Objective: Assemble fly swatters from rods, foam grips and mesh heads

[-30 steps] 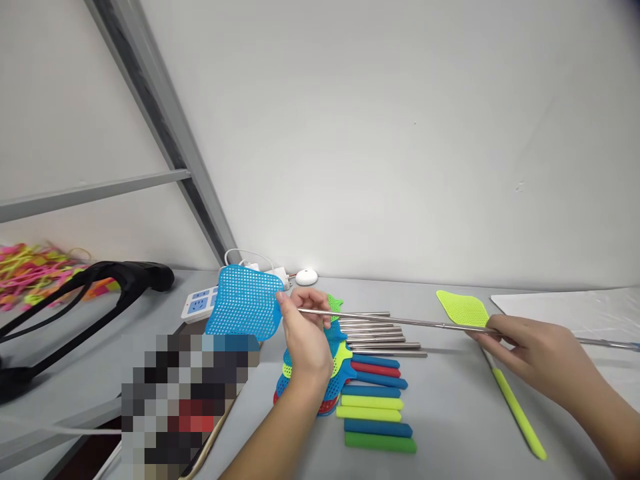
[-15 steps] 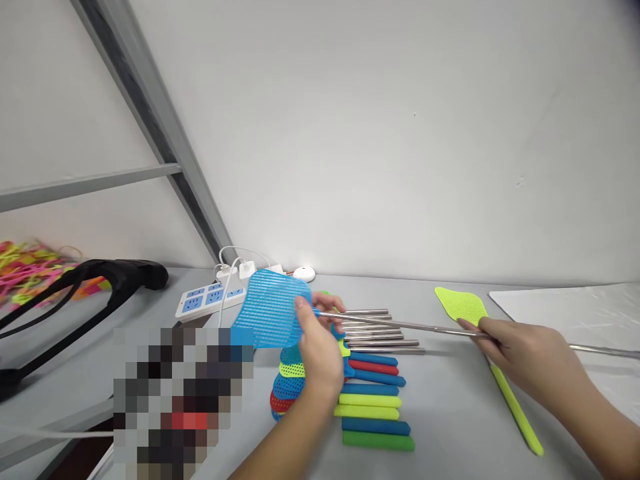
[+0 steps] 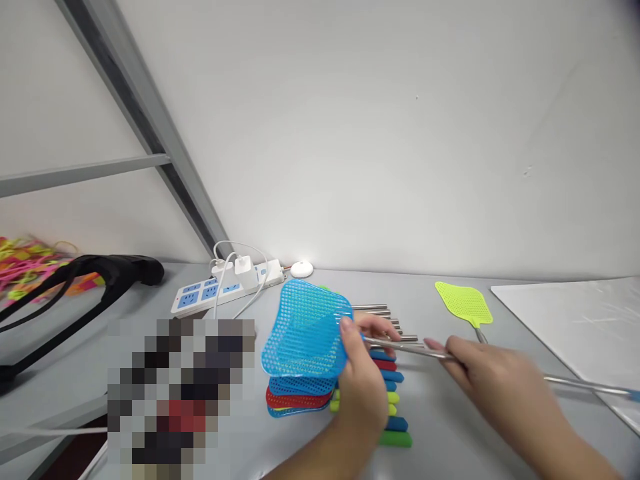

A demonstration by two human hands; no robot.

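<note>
Flyswatter with a bright blue, perforated plastic head point(image 3: 307, 330) and a long, thin, silver metal rod: you hold it in both hands above a grey table point(image 3: 440, 427). The head is toward your left; the rod slopes gently down to the right, and a bit of blue shows at its far end, at the edge of view.

Your left hand point(image 3: 365, 380) pinches the flyswatter where the head meets the rod, thumb in front, the other fingers curled behind. Your right hand point(image 3: 493, 373) has its fingers wrapped around the rod farther along, palm down and slightly blurred.

Beneath the raised head, a stack of perforated plastic swatter heads in blue, red and yellow point(image 3: 297, 400) lies on the table. To its right, partly hidden by your left hand, are a row of silver metal rods point(image 3: 370, 307) and, closer to you, a row of slim handles in blue, red, yellow-green and green point(image 3: 397, 439).

Beyond your right hand lies a yellow-green perforated swatter point(image 3: 465, 303), its lower part covered by that hand. Right of it is a flat white sheet point(image 3: 565, 317).

Against the wall, to the left, is a white power strip with blue sockets point(image 3: 200, 295) and plugs in it, with a small white rounded case point(image 3: 301, 269) just beside. Farther left are a black curved frame point(image 3: 113, 270) and a jumbled pink, yellow and orange pile point(image 3: 23, 267).
</note>
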